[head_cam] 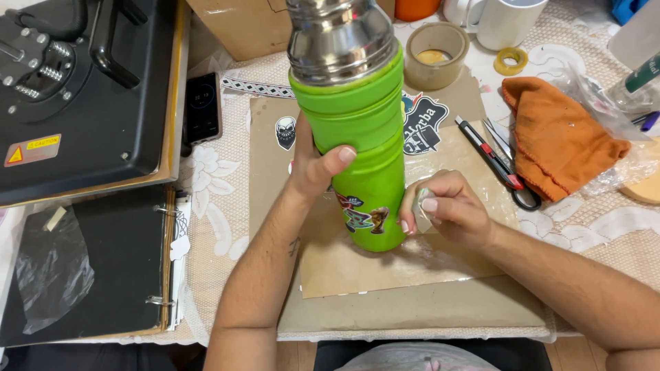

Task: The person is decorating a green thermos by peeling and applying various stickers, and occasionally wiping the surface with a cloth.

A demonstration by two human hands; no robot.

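Observation:
A tall green bottle [361,130] with a shiny steel top stands upright on a brown cardboard sheet [412,264]. My left hand [313,165] grips its middle from the left, thumb across the front. Colourful stickers [361,216] sit low on the bottle's front. My right hand [443,206] is at the bottle's lower right side, pinching a small clear piece of film or sticker between thumb and fingers, touching the bottle.
A black heat press [82,82] and a black binder [89,261] lie at left, with a phone [203,106] beside them. Behind are loose stickers [423,124], a tape roll [436,55] and mugs. At right lie a utility knife [481,148], scissors [512,172] and an orange cloth [557,141].

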